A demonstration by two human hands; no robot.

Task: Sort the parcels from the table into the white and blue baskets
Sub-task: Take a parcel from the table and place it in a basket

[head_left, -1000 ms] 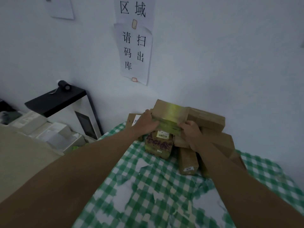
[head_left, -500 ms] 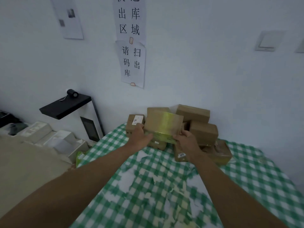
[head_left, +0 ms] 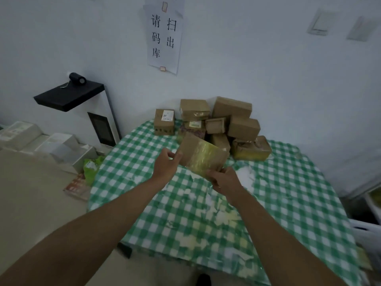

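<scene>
Both arms reach forward, left hand (head_left: 166,165) and right hand (head_left: 223,178) gripping a tilted taped parcel (head_left: 203,156) above the table (head_left: 288,203).

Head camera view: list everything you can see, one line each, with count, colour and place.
held parcel: one, brown with yellowish tape, lifted above the table, in both hands
parcel pile: about eight, brown, far edge of the table by the wall
table: one, green and white check cloth, centre
paper notices: white sheets with black characters, on the wall; exact count unclear
scanner stand: one, black top and white body, left of the table
white boxes: several, far left
green bag: one, by the table's left edge
wall plates: two, pale, upper right
left hand: grips the parcel's left end
right hand: grips its lower right end
</scene>
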